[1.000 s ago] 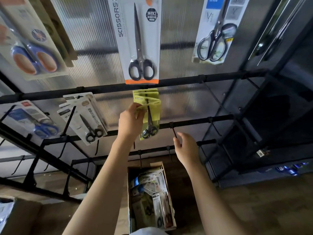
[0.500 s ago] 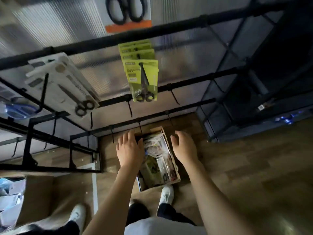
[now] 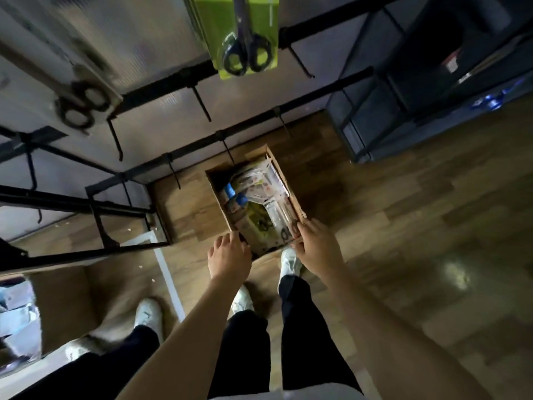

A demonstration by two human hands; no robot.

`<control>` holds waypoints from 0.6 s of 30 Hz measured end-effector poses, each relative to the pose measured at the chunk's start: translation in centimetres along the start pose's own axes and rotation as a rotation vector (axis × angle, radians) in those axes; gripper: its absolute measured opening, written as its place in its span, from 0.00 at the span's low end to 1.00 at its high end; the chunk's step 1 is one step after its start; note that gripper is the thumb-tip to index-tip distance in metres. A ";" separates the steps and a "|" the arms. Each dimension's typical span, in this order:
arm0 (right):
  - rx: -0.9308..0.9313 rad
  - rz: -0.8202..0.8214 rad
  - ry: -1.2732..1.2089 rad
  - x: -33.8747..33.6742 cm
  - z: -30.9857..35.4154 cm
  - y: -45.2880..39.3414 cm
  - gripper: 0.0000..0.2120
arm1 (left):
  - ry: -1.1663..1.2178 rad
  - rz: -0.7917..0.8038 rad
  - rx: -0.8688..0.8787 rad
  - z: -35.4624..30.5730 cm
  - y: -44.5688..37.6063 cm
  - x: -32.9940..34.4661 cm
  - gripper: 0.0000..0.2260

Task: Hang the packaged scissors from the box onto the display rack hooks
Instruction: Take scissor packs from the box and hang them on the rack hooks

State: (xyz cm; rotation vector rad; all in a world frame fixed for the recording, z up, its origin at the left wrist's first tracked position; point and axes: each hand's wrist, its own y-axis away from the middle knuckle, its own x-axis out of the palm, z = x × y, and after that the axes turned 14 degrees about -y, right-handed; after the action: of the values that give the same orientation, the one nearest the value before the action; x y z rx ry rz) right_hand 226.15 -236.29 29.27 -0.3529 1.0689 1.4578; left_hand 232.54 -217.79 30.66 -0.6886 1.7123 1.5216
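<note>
The box [image 3: 284, 180] looked like plain brown cardboard, matt and raw at its edges; the packets [image 3: 268, 194] inside had clear glossy plastic over printed card; the floor [image 3: 418, 226] was wood-look plank, smooth, with a glossy sheen; the rack bars [image 3: 317, 82] and hooks [image 3: 202, 103] looked like matt black metal; the hanging yellow-green card [image 3: 219, 30] was smooth; the back panel [image 3: 150, 33] was ribbed, translucent plastic.

We note both hands down at the cardboard box [image 3: 284, 174] now, off the display rack [image 3: 184, 79]. Left hand [image 3: 229, 256] sits at the near left corner, fingers curled under (whether it holds anything, we cannot tell). Right hand [image 3: 315, 249] reaches the near right rim, fingers at a clear-fronted scissors pack [image 3: 281, 217]. The green pack [image 3: 245, 33] hangs released.
</note>
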 end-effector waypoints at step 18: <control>-0.107 0.074 0.273 19.5 -18.5 -19.0 0.23 | -0.087 0.032 0.068 -0.6 -23.5 24.0 0.15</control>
State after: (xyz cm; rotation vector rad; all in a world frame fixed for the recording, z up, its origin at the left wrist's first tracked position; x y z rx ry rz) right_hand 232.20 -241.37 -2.67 -0.6083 1.2339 1.5668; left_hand 236.89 -220.23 -2.52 -0.5547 1.7089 1.4855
